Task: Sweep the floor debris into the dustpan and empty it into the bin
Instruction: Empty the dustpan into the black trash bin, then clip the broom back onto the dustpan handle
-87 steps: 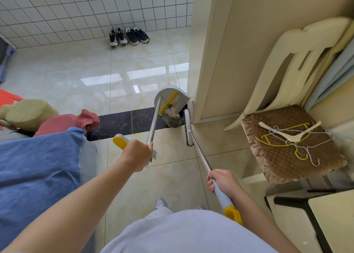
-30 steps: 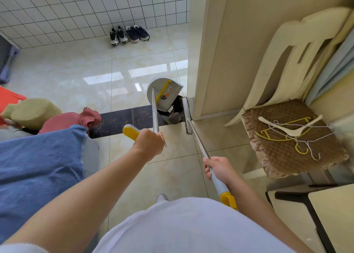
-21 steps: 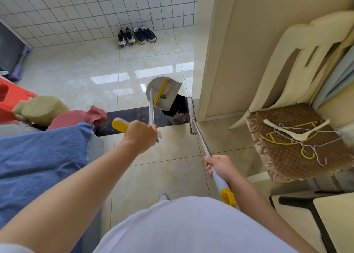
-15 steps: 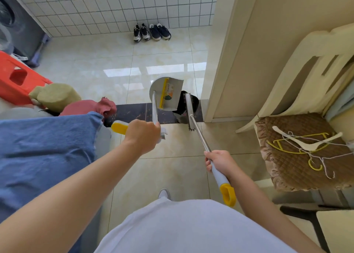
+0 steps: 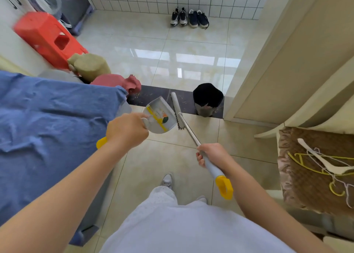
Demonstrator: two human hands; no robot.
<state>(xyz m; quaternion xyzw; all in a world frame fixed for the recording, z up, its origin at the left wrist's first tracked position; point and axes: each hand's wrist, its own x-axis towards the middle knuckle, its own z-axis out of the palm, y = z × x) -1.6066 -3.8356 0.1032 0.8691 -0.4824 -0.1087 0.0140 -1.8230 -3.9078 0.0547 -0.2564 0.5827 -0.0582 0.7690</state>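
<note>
Head view: left hand [image 5: 126, 132] is clamped on the dustpan [image 5: 161, 118] handle, with the pan held raised just ahead of it. Right hand [image 5: 210, 154] is gripped round the broom [image 5: 176, 107]. Bin [image 5: 207, 97] stands further ahead of the right hand. Emptying step is judged in hand; next the pan must be carried over the bin and tipped.

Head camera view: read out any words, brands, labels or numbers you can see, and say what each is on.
None can be read.
Dustpan, in the left hand: coloured sticker, too blurred to read.
Broom, in the right hand: no markings visible.
Shoes: any brand marks too small to read.
Washing machine: no label shows.
</note>
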